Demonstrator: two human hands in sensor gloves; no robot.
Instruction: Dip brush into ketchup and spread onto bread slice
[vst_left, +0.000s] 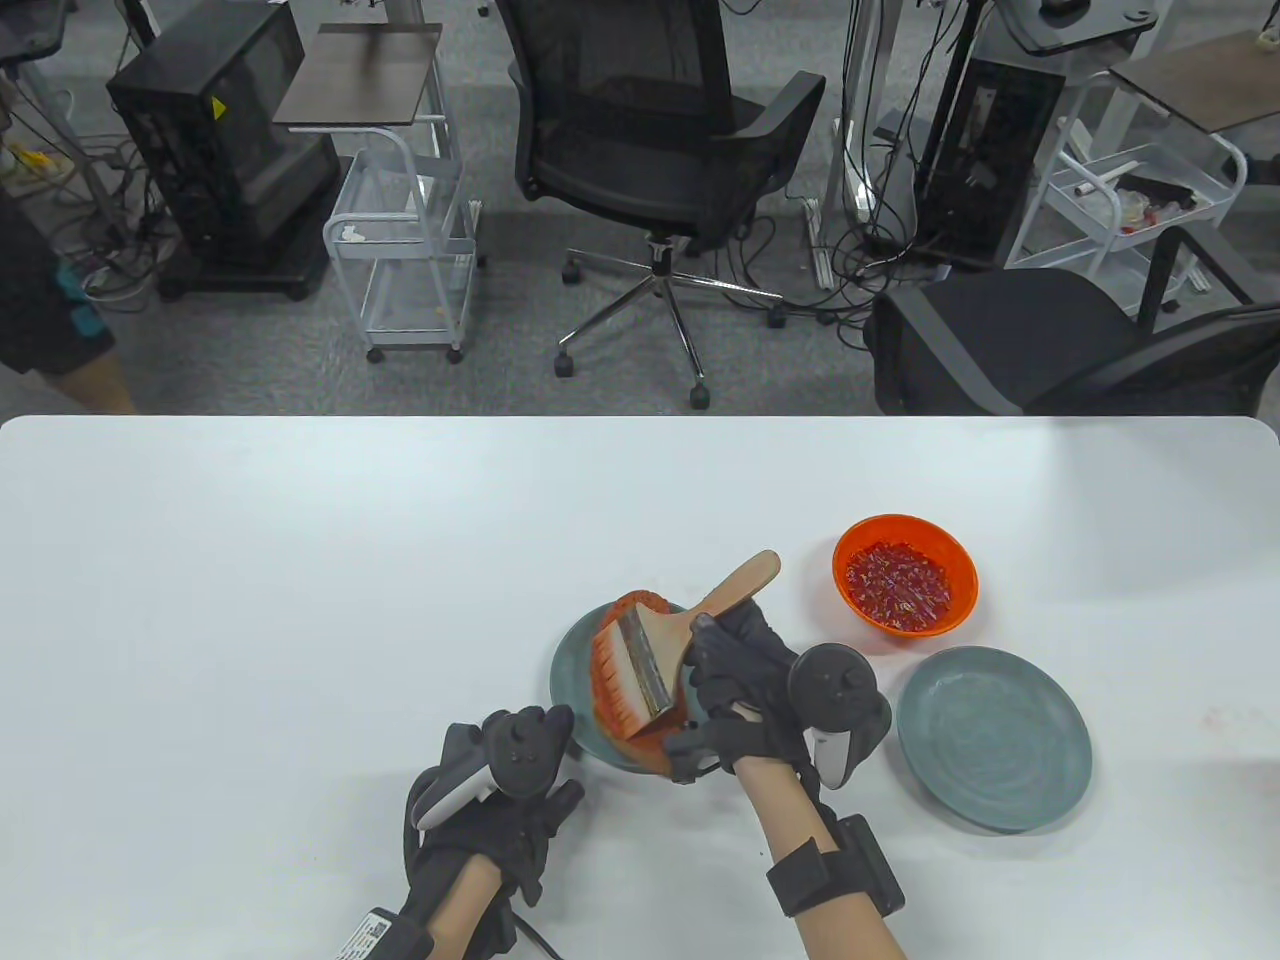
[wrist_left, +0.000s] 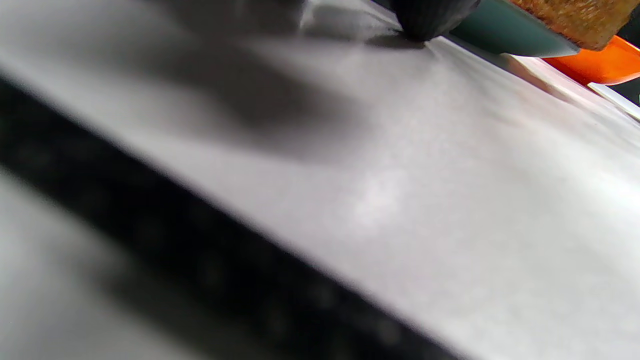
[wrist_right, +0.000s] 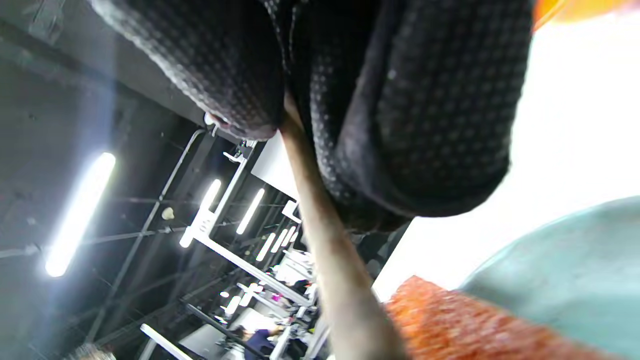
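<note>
White laminate makes up the broad table, and the landmark on it is the grey-green round plate that carries the bread. Left of and below that plate, the person's left hand in its black sensor glove rests on the tabletop, a fingertip touching the surface right at the plate's near-left rim; whether its fingers are curled or straight cannot be told, since the tracker covers them from above and the left wrist view shows only one blurred tip.

On the plate lies the reddish-orange, ketchup-coated bread slice. Across it lies the wide flat brush with a pale wooden handle and a metal band, its orange-stained bristles pointing toward the plate's left rim and lying on the slice.

Over the plate's right edge, the right hand, also in a black glove, grips the brush handle, fingers wrapped around the wood just behind the band.

Right of and above the plate, apart from it, stands the orange plastic bowl of red ketchup. Right of the plate, below that bowl, sits a second grey-green round plate.
</note>
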